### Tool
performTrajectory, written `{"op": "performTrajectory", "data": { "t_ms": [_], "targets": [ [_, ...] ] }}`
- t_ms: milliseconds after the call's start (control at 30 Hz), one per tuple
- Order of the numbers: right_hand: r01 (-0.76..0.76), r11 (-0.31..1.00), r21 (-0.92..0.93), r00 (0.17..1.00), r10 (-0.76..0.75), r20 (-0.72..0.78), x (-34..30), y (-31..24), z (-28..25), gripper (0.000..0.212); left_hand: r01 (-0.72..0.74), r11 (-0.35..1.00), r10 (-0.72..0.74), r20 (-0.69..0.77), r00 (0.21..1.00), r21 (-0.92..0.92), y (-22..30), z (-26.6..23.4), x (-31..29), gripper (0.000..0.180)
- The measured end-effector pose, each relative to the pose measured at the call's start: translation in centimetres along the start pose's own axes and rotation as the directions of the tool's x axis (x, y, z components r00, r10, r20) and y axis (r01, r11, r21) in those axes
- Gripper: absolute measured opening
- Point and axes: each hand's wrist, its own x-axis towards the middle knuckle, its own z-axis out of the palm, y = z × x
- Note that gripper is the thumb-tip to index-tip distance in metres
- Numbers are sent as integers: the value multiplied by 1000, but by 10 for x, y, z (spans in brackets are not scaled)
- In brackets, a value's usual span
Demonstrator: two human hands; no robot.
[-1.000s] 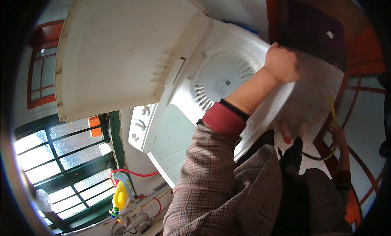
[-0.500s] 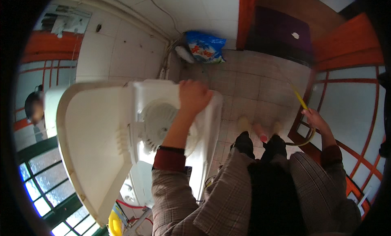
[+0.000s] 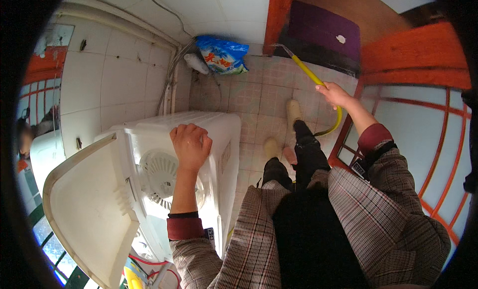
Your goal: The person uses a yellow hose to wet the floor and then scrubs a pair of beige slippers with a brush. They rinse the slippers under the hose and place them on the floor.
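A yellow hose [image 3: 307,70] is gripped in my right hand [image 3: 334,95], its free end pointing up and left toward the dark doorway step. What looks like a thin stream of water comes out of that end. Below the hand the hose bends down behind my leg. My left hand [image 3: 190,145], fingers curled into a loose fist with nothing seen in them, is over the top of a white washing machine [image 3: 229,139]. Whether it touches the machine I cannot tell. The machine's lid [image 3: 84,199] stands raised on the left, and a round ribbed tub [image 3: 158,174] shows beside my forearm.
A blue bag [image 3: 221,55] and a small white bag [image 3: 196,64] lie in the tiled corner by pipes. A purple mat [image 3: 323,35] covers the doorway step. Orange-framed glass doors [image 3: 408,134] stand to the right. Red tubes and a yellow object [image 3: 133,276] are at lower left.
My right hand has swung the hose up and left toward the doorway step. My left hand has drawn back from the machine's far edge and curled. My feet have shifted.
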Motion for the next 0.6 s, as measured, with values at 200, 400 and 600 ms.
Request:
{"op": "performTrajectory", "data": {
  "t_ms": [200,400,600],
  "targets": [
    [61,998,-25,998,-60,31,61,-22,-2,45,88,996,-88,21,996,-5,5,-7,-10,10],
    [58,996,-69,996,-52,79,114,-44,2,44,93,995,-94,-15,995,-46,1,-6,-5,17],
    [5,992,-126,999,1,50,152,-89,5,43,79,993,-77,30,997,-91,-4,-10,-11,24]
  ]
}}
